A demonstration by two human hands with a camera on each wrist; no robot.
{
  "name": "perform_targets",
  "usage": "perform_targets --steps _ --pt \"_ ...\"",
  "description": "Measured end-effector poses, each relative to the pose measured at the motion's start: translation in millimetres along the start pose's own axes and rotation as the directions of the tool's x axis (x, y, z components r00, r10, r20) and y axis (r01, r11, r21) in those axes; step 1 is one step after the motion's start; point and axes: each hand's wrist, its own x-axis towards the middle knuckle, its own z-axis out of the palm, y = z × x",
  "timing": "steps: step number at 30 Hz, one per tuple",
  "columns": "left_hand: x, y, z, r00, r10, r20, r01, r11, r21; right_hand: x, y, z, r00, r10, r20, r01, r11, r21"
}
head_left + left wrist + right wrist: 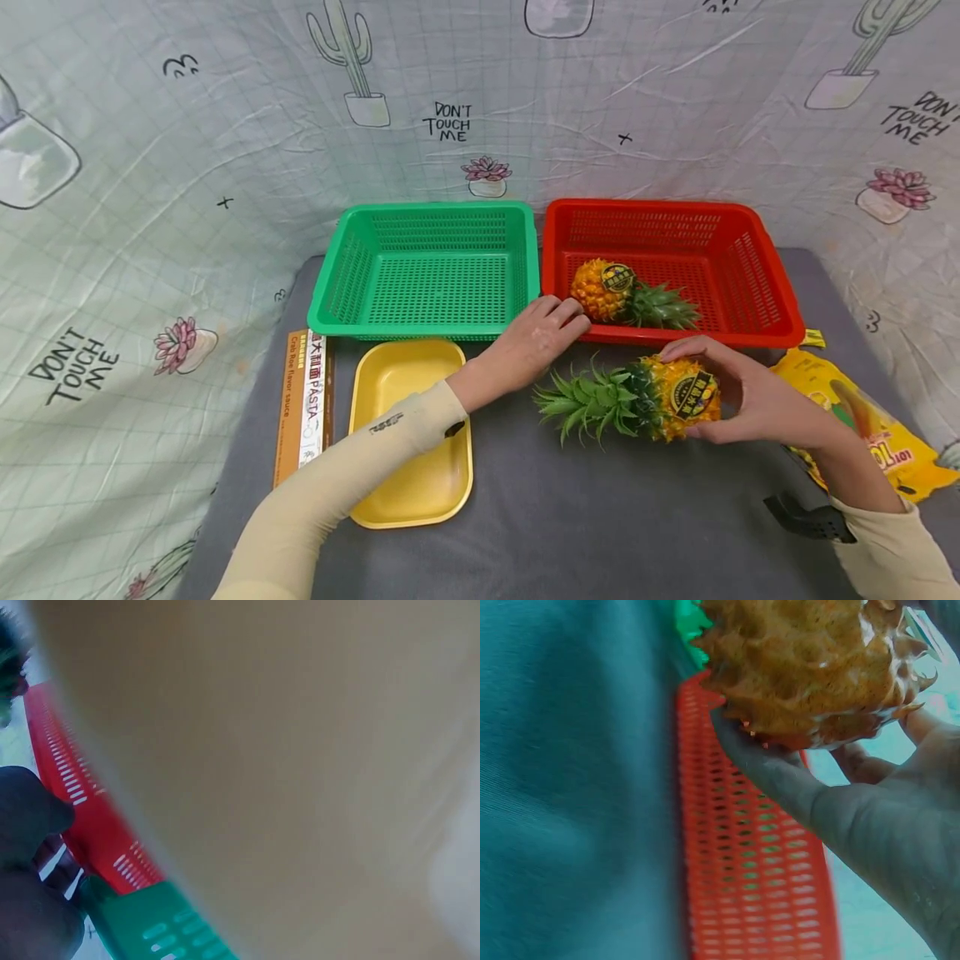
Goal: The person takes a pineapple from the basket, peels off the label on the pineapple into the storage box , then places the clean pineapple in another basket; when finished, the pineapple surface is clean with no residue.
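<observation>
My right hand (765, 400) grips a pineapple (686, 396) by its orange body, thumb on the near side and fingers on the far side. This pineapple lies sideways in front of the red basket (750, 337), its green crown pointing left and a black label facing up. In the right wrist view the pineapple's spiky base (810, 675) sits between thumb and fingers. My left hand (532, 337) holds the red basket's front-left rim with curled fingers, close to the green basket's corner. Another labelled pineapple (600, 287) lies inside the red basket, crown to the right.
Left of the red basket stands a green basket (318, 321). A yellow tray (412, 518) lies under my left forearm, beside a pasta box (300, 400). At the right, a yellow snack bag (862, 408) lies partly behind my right wrist. A printed curtain (262, 167) hangs behind.
</observation>
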Motion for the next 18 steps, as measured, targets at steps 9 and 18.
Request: perform_targets --steps 9,18 --pt "0.3 -2.5 -3.7 1.0 -0.01 0.025 0.011 0.999 -0.042 8.6 22 25 0.998 0.062 0.01 -0.063 0.998 0.031" --pt "0.4 -2.9 -5.9 0.999 -0.012 0.035 0.014 0.999 -0.052 13.0 32 36 0.997 0.067 -0.041 -0.066 0.998 0.012"
